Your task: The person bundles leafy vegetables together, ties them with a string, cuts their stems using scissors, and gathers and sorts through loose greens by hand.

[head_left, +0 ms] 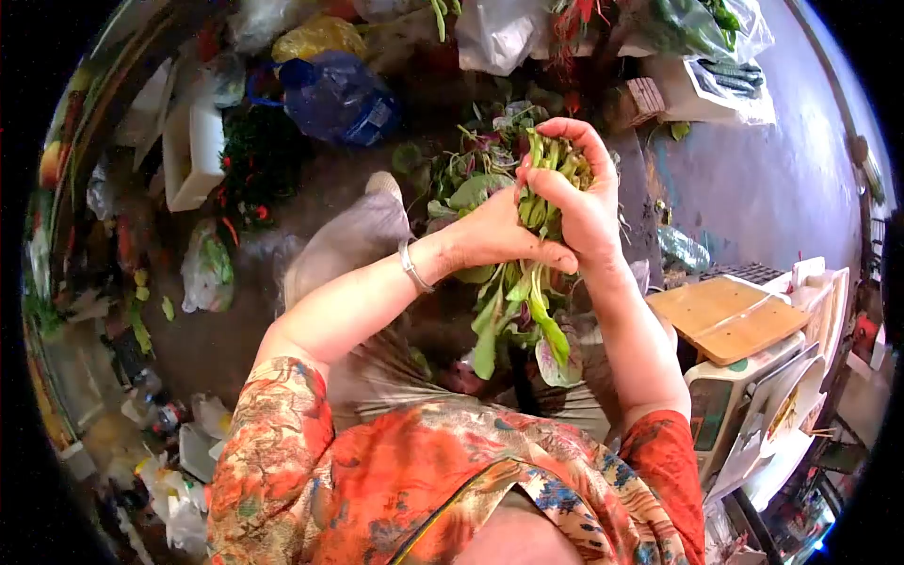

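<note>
A bunch of amaranth greens [543,202] is gripped between my two hands, above my lap. Its stem ends point away from me, and the leaves, one with a purple middle, hang toward my body. My left hand [504,231], with a bracelet at the wrist, wraps the bunch from the left, its thumb across the lower stems. Around the right side and top of the stems curl the fingers of my right hand [591,202]. Behind the bunch, more loose greens [471,179] with purple leaves lie in a pile on the floor, partly hidden by my hands.
A blue plastic jug [339,99] lies beyond my knee. White foam boxes stand at the left [193,155] and upper right [702,94]. On my right, a wooden board [725,317] tops some stacked items. A bagged vegetable [207,268] lies on the floor at left.
</note>
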Available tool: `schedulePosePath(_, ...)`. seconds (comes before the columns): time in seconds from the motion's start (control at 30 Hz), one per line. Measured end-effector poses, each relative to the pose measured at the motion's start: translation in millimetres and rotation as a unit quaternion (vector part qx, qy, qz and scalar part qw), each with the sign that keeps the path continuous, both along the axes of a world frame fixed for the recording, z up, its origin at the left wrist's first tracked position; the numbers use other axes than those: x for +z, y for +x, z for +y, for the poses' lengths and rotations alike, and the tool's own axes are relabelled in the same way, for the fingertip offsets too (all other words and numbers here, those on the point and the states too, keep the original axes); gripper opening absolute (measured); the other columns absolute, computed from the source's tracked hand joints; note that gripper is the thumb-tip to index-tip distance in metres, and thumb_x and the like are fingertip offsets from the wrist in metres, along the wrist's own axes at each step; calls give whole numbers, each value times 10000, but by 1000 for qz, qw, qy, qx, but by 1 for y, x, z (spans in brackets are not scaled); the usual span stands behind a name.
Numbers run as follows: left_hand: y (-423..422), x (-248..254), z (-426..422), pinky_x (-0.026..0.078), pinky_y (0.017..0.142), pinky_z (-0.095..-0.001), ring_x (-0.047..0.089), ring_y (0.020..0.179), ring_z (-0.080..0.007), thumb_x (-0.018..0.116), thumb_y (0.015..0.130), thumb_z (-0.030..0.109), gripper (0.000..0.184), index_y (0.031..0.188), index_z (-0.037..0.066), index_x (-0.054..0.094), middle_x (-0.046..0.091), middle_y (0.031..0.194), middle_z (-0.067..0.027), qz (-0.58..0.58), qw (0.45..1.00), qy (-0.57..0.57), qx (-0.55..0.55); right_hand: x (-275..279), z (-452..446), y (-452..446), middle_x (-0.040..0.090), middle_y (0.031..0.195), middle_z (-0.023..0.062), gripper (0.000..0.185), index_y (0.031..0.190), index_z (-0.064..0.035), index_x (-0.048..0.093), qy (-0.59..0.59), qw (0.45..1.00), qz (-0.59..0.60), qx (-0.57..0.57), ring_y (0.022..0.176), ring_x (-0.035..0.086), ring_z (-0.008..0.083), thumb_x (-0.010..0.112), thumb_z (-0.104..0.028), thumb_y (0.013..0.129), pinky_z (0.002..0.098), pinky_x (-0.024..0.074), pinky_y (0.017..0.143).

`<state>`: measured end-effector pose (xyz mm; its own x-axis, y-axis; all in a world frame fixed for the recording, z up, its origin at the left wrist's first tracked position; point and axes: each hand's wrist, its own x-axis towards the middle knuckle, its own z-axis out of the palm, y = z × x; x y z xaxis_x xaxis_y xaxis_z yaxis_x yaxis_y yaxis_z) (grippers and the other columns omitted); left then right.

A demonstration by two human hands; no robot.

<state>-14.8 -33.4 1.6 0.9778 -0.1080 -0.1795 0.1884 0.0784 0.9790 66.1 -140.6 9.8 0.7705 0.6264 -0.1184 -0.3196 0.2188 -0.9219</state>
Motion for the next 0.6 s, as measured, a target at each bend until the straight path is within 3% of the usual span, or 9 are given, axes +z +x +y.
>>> schedulePosePath(0.1, 2, 2, -3, 420, 969, -338, 502, 1118, -175, 863, 577, 234, 886, 1295, 26, 387, 520, 1217, -75, -11, 1000, 12, 19, 2, -1, 0, 621, 937, 29, 445, 1139, -47, 557, -15, 1000, -22, -9, 827, 606, 121, 642, 22, 709, 273, 498, 779)
schedulePosePath(0.17, -1, 2, -4, 402, 996, -350, 492, 1143, -201, 809, 590, 182, 856, 1305, 26, 365, 509, 1225, -93, 0, 999, 19, 29, 5, 0, 0, 616, 871, 64, 469, 1189, -42, 525, 35, 999, -8, 17, 759, 597, 130, 618, 24, 734, 274, 507, 718)
schedulePosePath(0.23, -3, 5, -3, 461, 893, -310, 563, 997, -162, 772, 620, 110, 715, 1232, 23, 412, 582, 1079, -75, -49, 993, 97, 52, 8, -2, 0, 616, 892, 61, 550, 1256, -41, 499, 38, 999, 9, 37, 777, 598, 128, 619, 22, 723, 277, 508, 738)
schedulePosePath(0.3, -2, 3, -5, 468, 879, -312, 573, 978, -162, 748, 631, 80, 650, 1202, 23, 445, 590, 1055, -70, -97, 986, 113, 71, 13, 1, 1, 613, 922, 53, 651, 1334, -45, 450, 53, 997, 35, 49, 795, 596, 121, 625, 21, 711, 273, 503, 762)
schedulePosePath(0.37, -1, 10, -5, 468, 878, -316, 576, 965, -162, 730, 639, 56, 596, 1175, 25, 472, 598, 1025, -65, -22, 997, 48, 58, 13, 0, 5, 612, 977, 45, 720, 1381, -59, 412, 59, 996, 27, 63, 829, 600, 116, 640, 13, 701, 263, 497, 794)
schedulePosePath(0.47, -1, 8, -6, 468, 867, -318, 579, 958, -159, 710, 658, 56, 553, 1164, 32, 487, 612, 1004, -61, -17, 998, 11, 53, 19, -2, 5, 612, 1083, 73, 770, 1413, -75, 371, 68, 994, 50, 66, 852, 609, 133, 658, 6, 703, 280, 494, 825)
schedulePosePath(0.53, 0, 9, -4, 468, 866, -318, 578, 959, -159, 706, 662, 63, 546, 1163, 31, 491, 614, 1006, -65, -16, 999, 32, 39, 18, -3, 5, 608, 1102, 81, 787, 1422, -82, 354, 72, 993, 53, 71, 866, 615, 139, 674, -9, 707, 288, 495, 832)
schedulePosePath(0.6, 1, 9, -2, 469, 861, -323, 576, 952, -164, 702, 667, 95, 533, 1156, 29, 503, 613, 1012, -73, -84, 981, 175, 19, 19, -3, 6, 603, 1122, 88, 805, 1432, -89, 337, 75, 993, 59, 72, 880, 620, 145, 690, -25, 711, 296, 496, 839)
